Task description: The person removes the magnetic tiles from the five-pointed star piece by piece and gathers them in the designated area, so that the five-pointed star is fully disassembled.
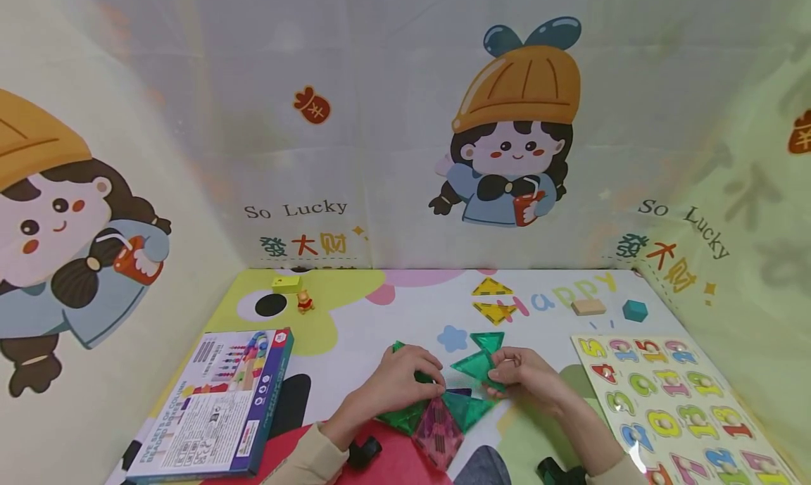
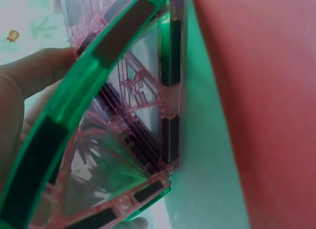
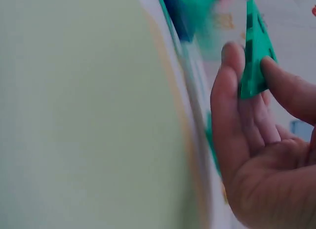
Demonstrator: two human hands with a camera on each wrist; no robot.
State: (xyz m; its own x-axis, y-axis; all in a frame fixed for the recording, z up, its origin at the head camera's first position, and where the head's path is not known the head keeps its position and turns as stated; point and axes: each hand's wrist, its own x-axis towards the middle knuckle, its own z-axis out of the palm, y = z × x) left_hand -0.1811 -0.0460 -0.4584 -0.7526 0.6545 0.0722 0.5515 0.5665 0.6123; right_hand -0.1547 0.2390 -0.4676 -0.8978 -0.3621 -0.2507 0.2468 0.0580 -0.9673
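Note:
My left hand [image 1: 405, 378] grips the top of a cluster of translucent magnetic tiles standing on the table. A pink tile [image 1: 438, 434] faces the front of it, with a green tile [image 1: 467, 409] to its right and a dark one partly hidden behind. In the left wrist view the thumb touches the pink framework [image 2: 140, 86], beside a green tile edge [image 2: 74, 98]. To the right, my right hand [image 1: 529, 378] pinches a green triangular magnetic tile [image 3: 256, 51] between thumb and fingers. Just beyond it lies another green triangle [image 1: 488, 341].
Two yellow triangular tiles [image 1: 492, 286] lie farther back. A wooden block [image 1: 588, 307] and a teal block [image 1: 635, 310] sit at back right, above a number puzzle board [image 1: 690, 407]. At left are a boxed toy [image 1: 209, 407], a yellow block [image 1: 286, 284] and a small bear figure [image 1: 305, 302].

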